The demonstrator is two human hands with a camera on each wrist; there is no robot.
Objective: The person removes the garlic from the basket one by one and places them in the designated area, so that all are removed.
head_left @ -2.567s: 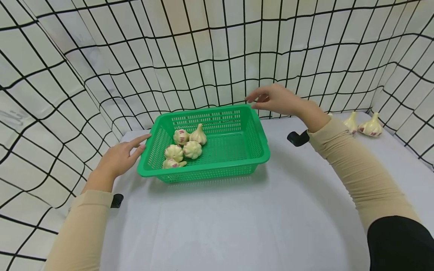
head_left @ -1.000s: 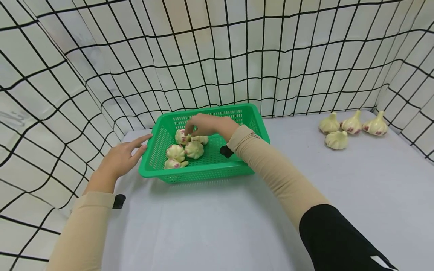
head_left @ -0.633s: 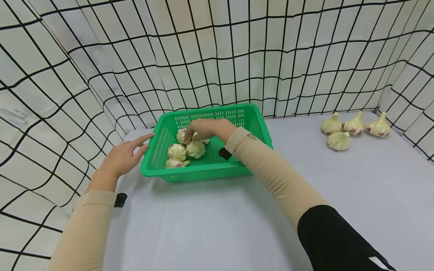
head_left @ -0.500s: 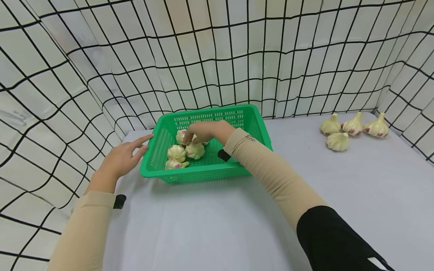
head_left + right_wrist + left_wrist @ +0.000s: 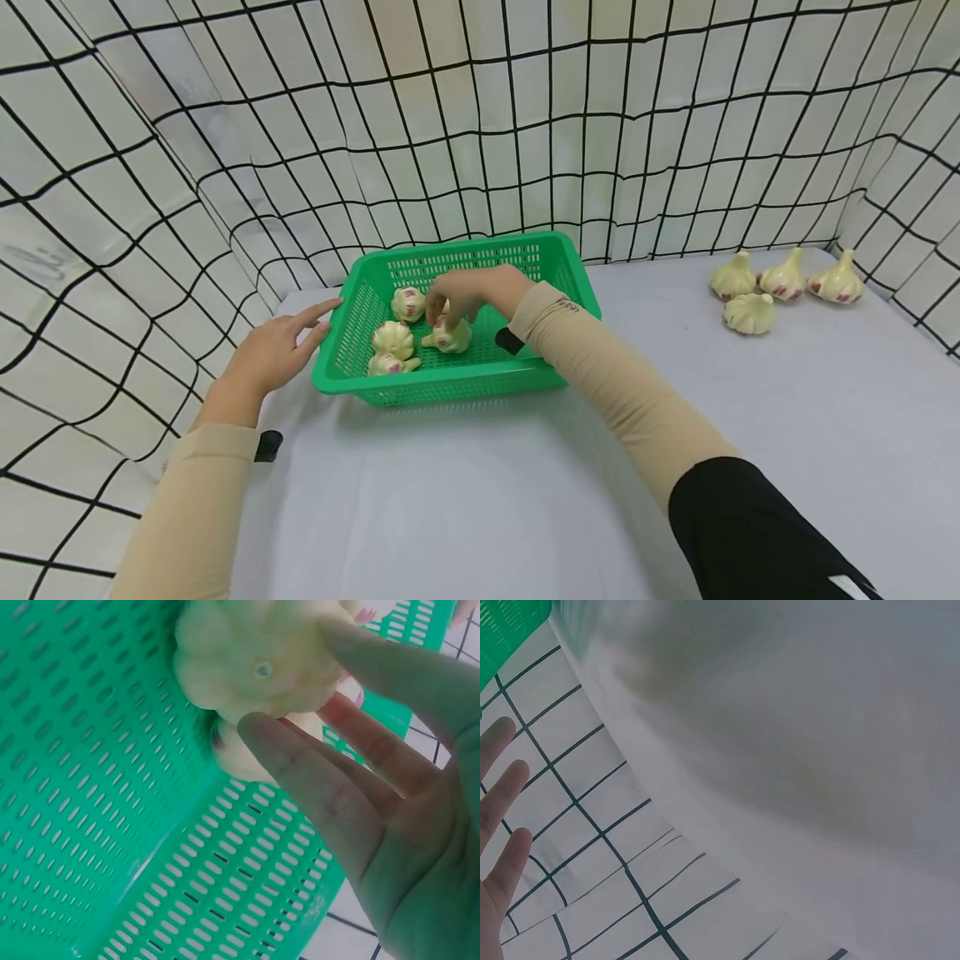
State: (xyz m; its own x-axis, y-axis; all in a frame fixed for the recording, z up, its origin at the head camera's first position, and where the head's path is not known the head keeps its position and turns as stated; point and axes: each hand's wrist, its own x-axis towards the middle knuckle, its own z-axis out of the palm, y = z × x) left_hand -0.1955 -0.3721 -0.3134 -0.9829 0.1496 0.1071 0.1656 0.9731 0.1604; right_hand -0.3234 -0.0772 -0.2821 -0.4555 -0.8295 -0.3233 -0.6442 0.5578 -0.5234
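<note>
The bulb (image 5: pixel 259 664) is inside the basket (image 5: pixel 450 382), near its middle: cream, rounded, ribbed into fat cloves, with a small round root scar turned towards the right wrist camera. The right hand (image 5: pixel 471 293) pinches it, thumb to one side and fingers to the other. The hand hides part of the basket's contents, so how many bulbs lie beneath it I cannot tell. The left hand (image 5: pixel 272 354) is at the basket's left end, fingers stretched out, the forefinger at the rim and the thumb just below.

Three more bulbs (image 5: pixel 393 340) lie in the basket's left part, cream with pink-purple patches; the front one has its stalk pointing right. The basket is green plastic, slotted all over. Well to its right, four loose bulbs (image 5: pixel 750 314) lie close together, three in a row with stalks up and a paler one in front. The white surface (image 5: pixel 480 500) runs under the basket and out before it. A black net (image 5: pixel 551 129) rises just behind the basket and along both sides, over white walls. The right sleeve (image 5: pixel 615 379) crosses above the basket's front right rim.

Grey marks (image 5: pixel 33 262) on the wall left of the basket look like writing but cannot be read. Small dark print (image 5: pixel 567 306) on the right cuff is too small to make out.
</note>
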